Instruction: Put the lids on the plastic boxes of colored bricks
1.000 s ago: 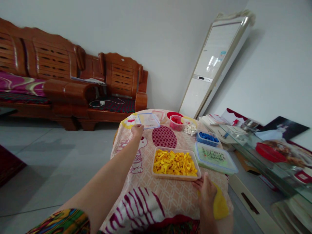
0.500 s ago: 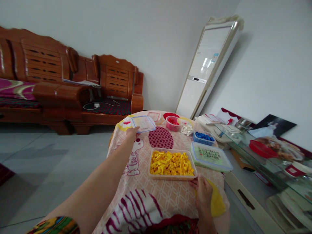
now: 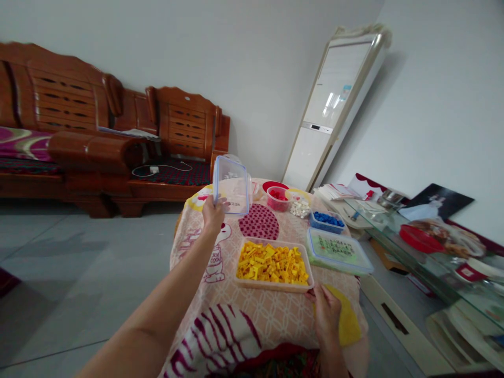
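Observation:
Raised off the far left of the table is a clear plastic lid with a blue rim (image 3: 232,184), tilted up. My left hand (image 3: 214,211) is closed on its near left edge. A clear rectangular container (image 3: 271,287) full of yellow building bricks (image 3: 273,263) sits flat on the cloth before me. My right hand (image 3: 326,307) grips its near right corner, thumb and fingers at the rim. Just right of it lies a green-filled container with a blue-rimmed lid (image 3: 340,251).
Along the table's back stand a round tub of red bricks (image 3: 277,198), a pile of white bricks (image 3: 300,208) and a container of blue bricks (image 3: 327,221). A patterned cloth (image 3: 258,315) covers the table. A glass shelf (image 3: 425,262) borders the right, a wooden sofa (image 3: 181,126) the left.
My left hand has lifted the blue-rimmed lid off the cloth and tipped it more upright. My right hand stays at the corner of the yellow-brick container.

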The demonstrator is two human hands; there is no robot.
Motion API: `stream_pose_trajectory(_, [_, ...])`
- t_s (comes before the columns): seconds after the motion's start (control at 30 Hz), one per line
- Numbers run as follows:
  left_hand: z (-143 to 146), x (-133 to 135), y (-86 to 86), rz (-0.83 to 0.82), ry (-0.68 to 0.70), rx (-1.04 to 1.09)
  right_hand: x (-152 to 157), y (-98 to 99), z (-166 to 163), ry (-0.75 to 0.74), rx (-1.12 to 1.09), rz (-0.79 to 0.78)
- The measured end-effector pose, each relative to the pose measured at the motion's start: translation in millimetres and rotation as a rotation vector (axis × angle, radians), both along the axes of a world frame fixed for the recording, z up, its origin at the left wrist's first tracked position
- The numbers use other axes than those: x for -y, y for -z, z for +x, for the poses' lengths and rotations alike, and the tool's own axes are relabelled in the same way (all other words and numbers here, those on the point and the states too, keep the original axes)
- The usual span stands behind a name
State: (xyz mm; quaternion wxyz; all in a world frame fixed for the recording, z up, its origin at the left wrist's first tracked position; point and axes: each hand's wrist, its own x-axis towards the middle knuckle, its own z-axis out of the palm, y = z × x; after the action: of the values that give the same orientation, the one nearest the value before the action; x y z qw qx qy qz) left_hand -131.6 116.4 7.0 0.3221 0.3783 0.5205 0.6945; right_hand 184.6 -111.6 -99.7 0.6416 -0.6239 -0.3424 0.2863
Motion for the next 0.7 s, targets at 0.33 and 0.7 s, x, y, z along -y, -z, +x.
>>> stream_pose_trajectory(0.33, [19, 97, 29.5, 0.333, 0.325, -0.8, 2, -7.4, -1, -0.04, 0.061, 0.004])
stream_pose_trajectory(0.7, [7, 149, 59.4, 0.626, 0.59, -1.081, 2, -11.7, -3, -0.047, -0.134, 0.023])
